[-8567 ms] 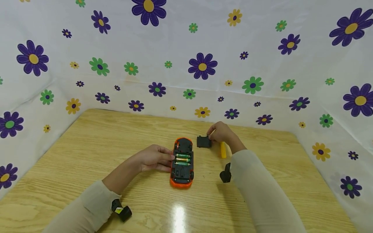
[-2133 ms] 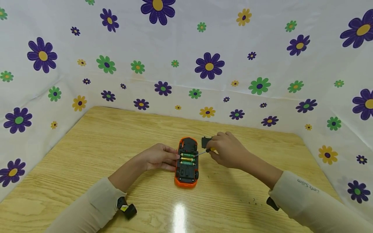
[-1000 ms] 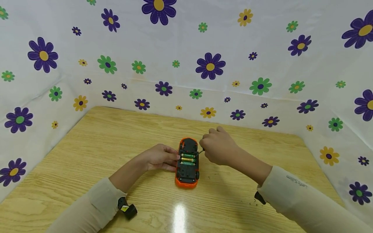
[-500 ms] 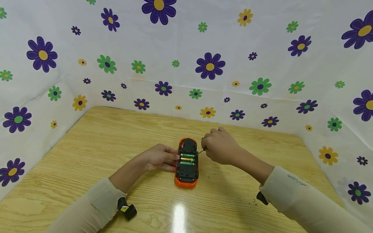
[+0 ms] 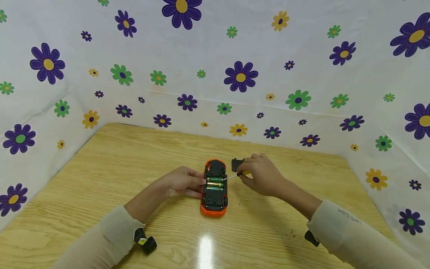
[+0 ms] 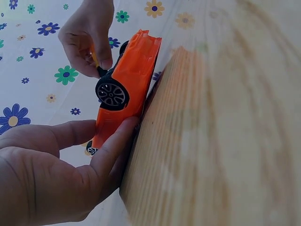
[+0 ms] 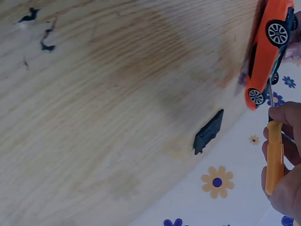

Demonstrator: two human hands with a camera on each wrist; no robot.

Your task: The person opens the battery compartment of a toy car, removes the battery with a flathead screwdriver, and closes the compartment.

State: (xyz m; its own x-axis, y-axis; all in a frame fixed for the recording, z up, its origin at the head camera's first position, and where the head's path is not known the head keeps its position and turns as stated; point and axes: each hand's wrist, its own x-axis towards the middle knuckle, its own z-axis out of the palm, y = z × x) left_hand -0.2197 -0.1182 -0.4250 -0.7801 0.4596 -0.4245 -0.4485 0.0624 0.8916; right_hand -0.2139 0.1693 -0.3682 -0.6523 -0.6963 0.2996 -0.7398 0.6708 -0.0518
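Note:
An orange toy car point(image 5: 214, 203) lies upside down on the table, its black underside facing up and a row of green and gold batteries point(image 5: 215, 184) showing in its open compartment. My left hand point(image 5: 183, 182) holds the car's left side, with thumb and fingers on the orange body in the left wrist view. My right hand point(image 5: 263, 175) grips a screwdriver point(image 7: 274, 157) by its yellow-orange handle. The metal shaft slants to the right end of the batteries; whether the tip touches the top one cannot be told. Partly behind the right hand is a black battery cover point(image 5: 236, 164).
The wooden table point(image 5: 151, 149) is backed by a white sheet with printed flowers. Small dark scraps point(image 5: 293, 232) lie on the table near the right sleeve. A black wrist camera point(image 5: 146, 244) hangs under the left cuff.
At first the screwdriver lay on the table while my right hand touched the cover; now that hand holds it at the batteries. Lately the right hand has tilted, lowering the handle. The left stays put.

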